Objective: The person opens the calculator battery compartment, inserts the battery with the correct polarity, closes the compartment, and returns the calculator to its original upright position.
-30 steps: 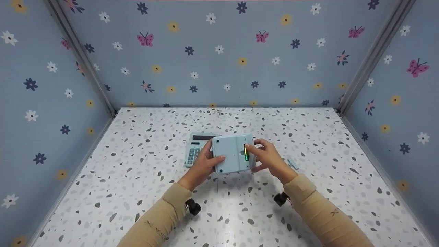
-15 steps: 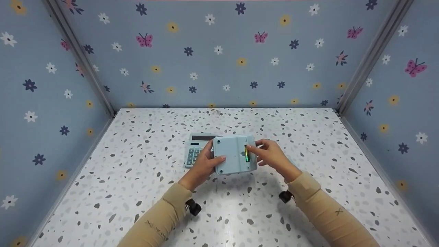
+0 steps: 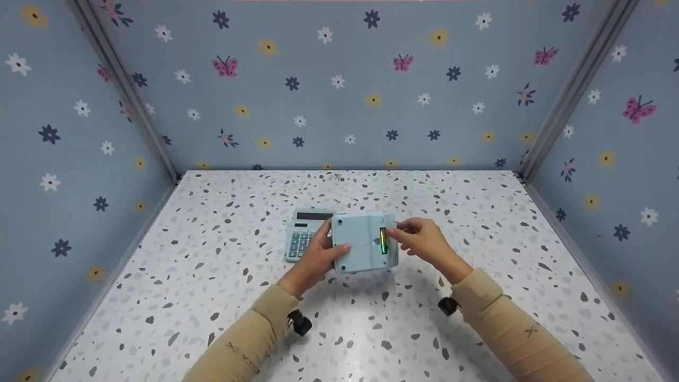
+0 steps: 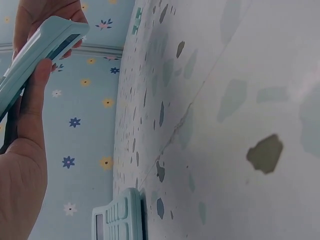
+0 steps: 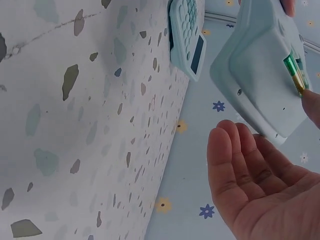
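Observation:
My left hand (image 3: 315, 260) grips a light blue calculator (image 3: 354, 246) by its left side, thumb across the back. That back faces me, tilted up above the table. A shiny green and gold battery (image 3: 383, 241) sits in an uncovered slot there. At the slot's upper end, the thumb of my right hand (image 3: 427, 244) touches the battery. The other right fingers are loosely extended by the calculator's right edge, as the right wrist view shows. A second light blue calculator (image 3: 300, 239) lies face up on the table, partly hidden behind my left hand.
The speckled white table (image 3: 228, 307) is enclosed by flower-patterned panels (image 3: 339, 85) at the back and sides. Small teal pieces (image 4: 136, 21) lie on the table in the left wrist view; my right arm hides that spot from the head view.
My right hand has shifted right and slightly down, its fingers drawing out from behind the calculator while the thumb stays by the battery. The battery's visible part looks slightly wider. My left hand holds steady.

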### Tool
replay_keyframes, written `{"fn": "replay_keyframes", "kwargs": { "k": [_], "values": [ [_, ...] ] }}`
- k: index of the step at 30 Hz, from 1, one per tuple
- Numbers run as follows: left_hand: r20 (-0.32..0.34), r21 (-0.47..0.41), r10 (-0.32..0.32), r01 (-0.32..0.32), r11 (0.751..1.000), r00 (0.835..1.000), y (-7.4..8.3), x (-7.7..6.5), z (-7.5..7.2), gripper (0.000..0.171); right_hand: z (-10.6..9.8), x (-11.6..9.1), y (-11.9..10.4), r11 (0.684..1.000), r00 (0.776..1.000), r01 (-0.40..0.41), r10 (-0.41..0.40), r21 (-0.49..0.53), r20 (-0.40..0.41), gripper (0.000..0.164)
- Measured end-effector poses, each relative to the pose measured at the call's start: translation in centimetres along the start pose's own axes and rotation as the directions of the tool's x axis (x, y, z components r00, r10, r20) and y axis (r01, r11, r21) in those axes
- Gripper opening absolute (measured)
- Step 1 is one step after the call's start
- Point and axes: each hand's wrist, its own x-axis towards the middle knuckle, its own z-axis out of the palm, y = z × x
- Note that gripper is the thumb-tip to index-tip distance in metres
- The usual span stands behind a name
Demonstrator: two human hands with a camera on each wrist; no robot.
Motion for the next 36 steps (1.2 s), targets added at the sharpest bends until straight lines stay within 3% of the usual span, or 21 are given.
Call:
{"fn": "replay_keyframes", "kwargs": {
  "k": [12, 30, 36],
  "values": [
    [-0.011, -0.001, 0.007, -0.007, 1.000, 1.000, -0.3, 0.2, -0.3, 0.077, -2.5, 0.1, 0.7, 0.999, 0.999, 0.003, -0.006, -0.051, -0.049, 0.040],
    [-0.029, -0.035, -0.009, 0.008, 0.999, 1.000, -0.2, 0.1, -0.7, 0.075, -6.1, -0.1, 2.7, 0.992, 0.994, 0.035, -0.048, -0.125, -0.099, 0.043],
    [-0.034, -0.037, -0.012, 0.010, 0.999, 0.999, -0.2, 0.1, -0.8, 0.075, -6.9, 0.2, 3.5, 0.990, 0.995, -0.011, -0.002, -0.140, -0.096, 0.043]
  ]
}}
